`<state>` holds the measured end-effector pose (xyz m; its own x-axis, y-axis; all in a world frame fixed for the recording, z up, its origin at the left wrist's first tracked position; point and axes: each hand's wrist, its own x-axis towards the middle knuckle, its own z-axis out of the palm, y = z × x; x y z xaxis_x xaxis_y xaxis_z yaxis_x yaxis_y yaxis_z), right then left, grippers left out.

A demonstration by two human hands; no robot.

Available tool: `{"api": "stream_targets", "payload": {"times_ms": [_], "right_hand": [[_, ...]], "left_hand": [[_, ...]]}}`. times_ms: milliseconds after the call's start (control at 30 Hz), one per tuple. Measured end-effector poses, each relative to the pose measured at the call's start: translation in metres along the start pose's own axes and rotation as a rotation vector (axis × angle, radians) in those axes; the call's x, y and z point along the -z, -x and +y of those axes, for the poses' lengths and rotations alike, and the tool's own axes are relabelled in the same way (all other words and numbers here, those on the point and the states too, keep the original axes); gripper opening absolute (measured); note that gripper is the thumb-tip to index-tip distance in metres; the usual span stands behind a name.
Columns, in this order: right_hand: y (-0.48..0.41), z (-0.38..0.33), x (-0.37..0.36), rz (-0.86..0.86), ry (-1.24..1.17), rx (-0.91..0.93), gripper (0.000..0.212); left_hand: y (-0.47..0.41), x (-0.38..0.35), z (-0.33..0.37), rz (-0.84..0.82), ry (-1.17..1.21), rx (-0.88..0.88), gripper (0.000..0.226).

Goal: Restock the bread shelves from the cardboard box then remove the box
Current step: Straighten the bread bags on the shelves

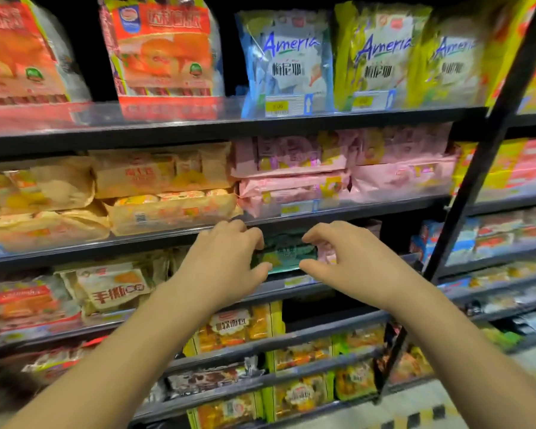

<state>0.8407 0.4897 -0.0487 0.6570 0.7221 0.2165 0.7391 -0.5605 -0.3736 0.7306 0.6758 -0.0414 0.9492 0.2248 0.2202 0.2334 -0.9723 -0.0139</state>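
A green bread packet point(287, 253) is held at the front of the third shelf point(276, 294), near mid-view. Its 9 o'clock end is pinched by the left hand point(226, 258) and its 3 o'clock end by the right hand point(347, 261), with fingers curled above and thumbs below. Pink packets point(322, 181) are stacked at its 12 o'clock.

My single feed comes from a wide-angle camera on the person's head, facing the bread shelves point(198, 128) close up and tilted slightly down. Both forearms enter from the bottom edge; the left hand point(226, 258) and right hand point(350, 258) grip a green packet point(287, 255) near frame centre. A strip of floor point(430, 407) shows lower right.
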Motion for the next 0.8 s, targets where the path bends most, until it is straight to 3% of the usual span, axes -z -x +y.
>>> {"api": "stream_targets", "payload": {"times_ms": [500, 800], "right_hand": [[-0.057, 0.085, -0.047, -0.092, 0.035, -0.076, 0.037], [-0.102, 0.081, -0.121, -0.233, -0.112, 0.082, 0.042]], "left_hand": [[-0.076, -0.098, 0.017, -0.186, 0.079, 0.046, 0.047], [-0.032, -0.133, -0.029, -0.192, 0.104, 0.362, 0.046]]}}
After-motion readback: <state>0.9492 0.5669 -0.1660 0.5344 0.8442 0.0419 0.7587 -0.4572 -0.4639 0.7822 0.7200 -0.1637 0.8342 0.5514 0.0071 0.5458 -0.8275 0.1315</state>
